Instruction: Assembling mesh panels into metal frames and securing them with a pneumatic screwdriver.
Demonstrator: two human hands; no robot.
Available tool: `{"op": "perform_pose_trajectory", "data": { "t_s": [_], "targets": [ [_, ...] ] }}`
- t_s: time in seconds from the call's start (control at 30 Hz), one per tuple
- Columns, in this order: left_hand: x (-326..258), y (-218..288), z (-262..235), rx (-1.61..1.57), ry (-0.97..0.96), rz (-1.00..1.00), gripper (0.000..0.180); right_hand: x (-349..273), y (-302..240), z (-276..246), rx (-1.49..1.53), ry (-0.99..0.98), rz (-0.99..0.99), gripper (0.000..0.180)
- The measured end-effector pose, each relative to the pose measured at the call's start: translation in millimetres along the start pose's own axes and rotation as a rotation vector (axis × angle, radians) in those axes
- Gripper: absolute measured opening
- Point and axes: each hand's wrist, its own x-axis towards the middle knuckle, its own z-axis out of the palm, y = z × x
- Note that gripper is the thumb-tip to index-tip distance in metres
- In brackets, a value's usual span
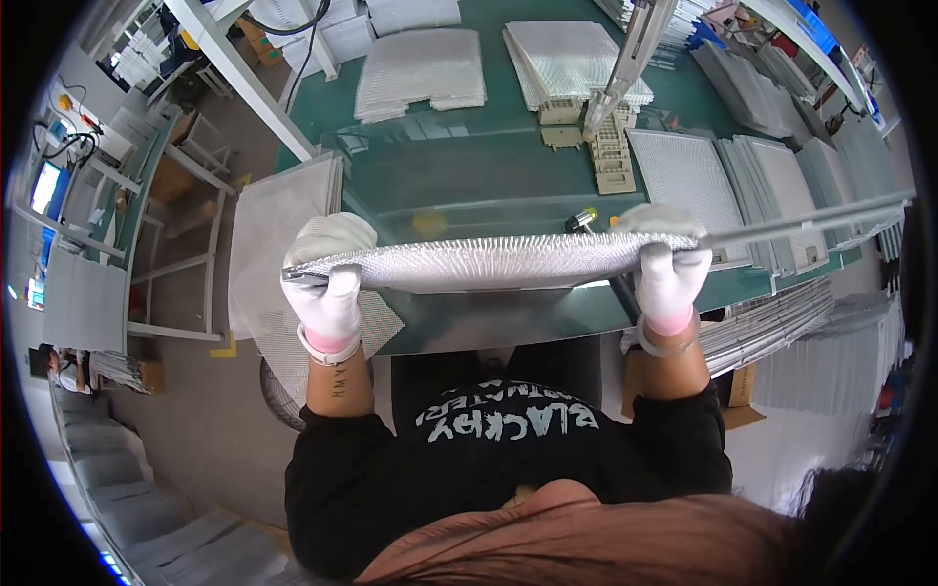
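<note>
Grasps the silvery textured panel (489,262) by opposite ends with the fingers (343,297) of left hand (327,278) and right hand (674,275), above the worktop (440,332) near its front edge, presumably for even support.

Silvery, metallic-looking, finely ribbed thin panel (498,262) held crosswise between white-gloved left fingers (341,301) and right fingers (658,273).
Its left end is pinched by the left fingers, its right end by the right fingers; the bright, textured stretch between them is uncovered, seen at a steep slant, its long edges looking gently bowed, with a grey corner beside the left fingers.
</note>
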Motion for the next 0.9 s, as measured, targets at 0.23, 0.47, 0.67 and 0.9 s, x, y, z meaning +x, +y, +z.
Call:
{"op": "perform_pose_trajectory", "data": {
  "t_s": [0.23, 0.47, 0.67, 0.9],
  "targets": [
    [0, -10, 4, 0.025, 0.022, -0.059, 0.019, -6, 22, -8, -0.041, 0.194, 0.090, 0.016],
    [4, -22, -10, 0.063, 0.032, -0.202, 0.015, 21, 14, 4, -0.075, 0.216, -0.070, 0.102],
    [2, -29, -11, -0.048, 0.103, -0.274, 0.017, 67, -34, -34, -0.669, -0.427, -0.226, 0.068],
    [0, -27, -11, -0.062, 0.101, -0.318, 0.018, 100, -76, -23, -0.789, -0.813, -0.309, 0.056]
  ]
}}
